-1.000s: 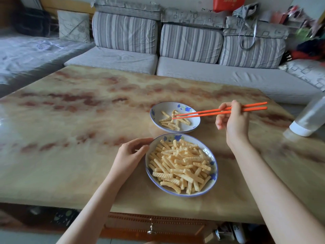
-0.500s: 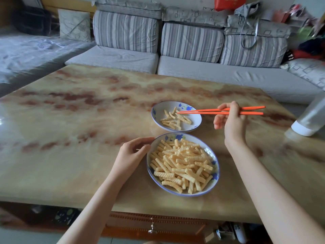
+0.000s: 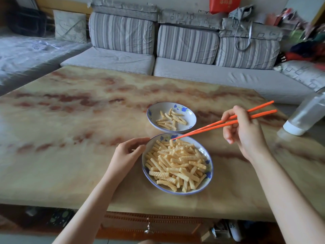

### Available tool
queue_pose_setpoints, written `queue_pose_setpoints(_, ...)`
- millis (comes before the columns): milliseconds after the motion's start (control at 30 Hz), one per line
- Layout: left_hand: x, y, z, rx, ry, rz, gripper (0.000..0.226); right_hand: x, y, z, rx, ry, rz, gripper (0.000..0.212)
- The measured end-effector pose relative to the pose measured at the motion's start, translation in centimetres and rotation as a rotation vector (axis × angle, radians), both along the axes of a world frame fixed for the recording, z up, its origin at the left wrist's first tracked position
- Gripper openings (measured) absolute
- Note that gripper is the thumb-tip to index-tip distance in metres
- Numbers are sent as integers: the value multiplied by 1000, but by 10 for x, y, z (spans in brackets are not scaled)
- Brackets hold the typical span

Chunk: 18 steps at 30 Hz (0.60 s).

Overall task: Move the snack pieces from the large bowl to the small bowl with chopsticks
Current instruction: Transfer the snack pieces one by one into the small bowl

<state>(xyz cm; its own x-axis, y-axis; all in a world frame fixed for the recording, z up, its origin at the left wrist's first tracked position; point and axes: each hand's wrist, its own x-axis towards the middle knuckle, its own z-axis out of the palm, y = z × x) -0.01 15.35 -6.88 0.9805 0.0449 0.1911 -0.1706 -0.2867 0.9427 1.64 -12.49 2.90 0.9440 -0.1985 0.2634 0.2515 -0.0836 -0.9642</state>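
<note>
A large blue-rimmed bowl [image 3: 209, 175] heaped with ridged yellow snack pieces [image 3: 175, 164] sits near the table's front edge. Just behind it stands the small bowl [image 3: 153, 113] with several snack pieces [image 3: 169, 120] in it. My right hand [image 3: 244, 132] grips a pair of orange chopsticks [image 3: 219, 123]; their tips are together at the far rim of the large bowl, just above the pile, with no piece between them. My left hand [image 3: 126, 155] rests against the large bowl's left rim, thumb and fingers curved along it.
The marble-patterned table [image 3: 70, 138] stretches wide to the left. A clear bottle with a white cap [image 3: 306, 117] lies at the table's right edge. A grey striped sofa [image 3: 175, 55] runs behind the table.
My right hand swung the chopstick tips back from over the small bowl down to the far rim of the large bowl. The left hand stayed at the rim.
</note>
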Motion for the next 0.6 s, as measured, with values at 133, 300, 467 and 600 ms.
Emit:
queue_pose_setpoints(133,0,0,1,6,1,-3,28,-3,3,-7,3,38,47,43)
queue_pose_setpoints(300,0,-1,1,10,-3,0,27,-2,7,-15,61,46,-7,42)
queue_pose_setpoints(467,0,-1,1,1,2,-2,28,4,9,-13,196,12,-90,41)
queue_pose_setpoints(600,0,-1,0,7,4,-4,28,14,14,-12,263,-12,-153,39)
